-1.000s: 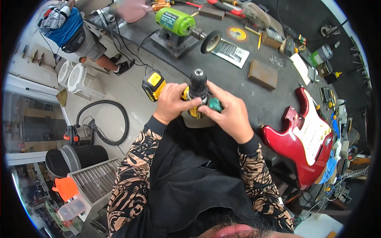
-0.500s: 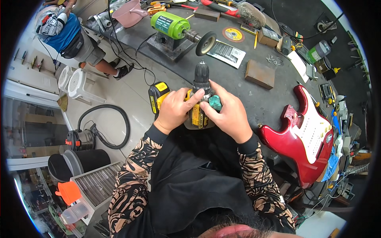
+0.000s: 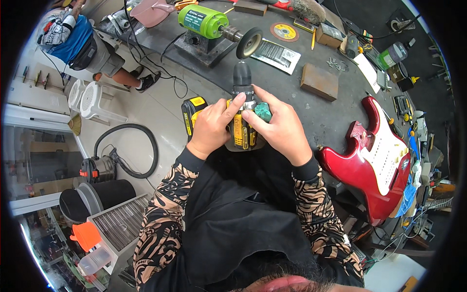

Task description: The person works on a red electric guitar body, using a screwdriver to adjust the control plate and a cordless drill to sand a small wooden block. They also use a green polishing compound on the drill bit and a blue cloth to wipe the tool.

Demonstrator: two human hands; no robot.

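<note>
A yellow and black cordless drill [image 3: 242, 132] is held between my two hands in front of my chest, its black chuck [image 3: 242, 75] pointing away from me. My left hand [image 3: 212, 125] grips the drill's left side, thumb across the collar behind the chuck. The battery [image 3: 193, 109] juts out beyond this hand. From the right, my right hand [image 3: 283, 127] closes on the drill, with its thumb on the body and fingers by the collar. A dark green lump [image 3: 263, 112] sits between that thumb and forefinger, against the drill. Its kind is unclear.
Past the chuck, a green bench grinder [image 3: 202, 22] with a wheel [image 3: 250, 43] stands on the dark workbench [image 3: 292, 104]. A red guitar body [image 3: 372, 165] lies at right, near a brown block [image 3: 319, 82]. A person [image 3: 80, 41] stands far left, near white stools [image 3: 95, 100].
The workbench things sit slightly higher and further left in view. My grip stays much the same; the chuck's ribs look smoother and the collar's markings show more clearly.
</note>
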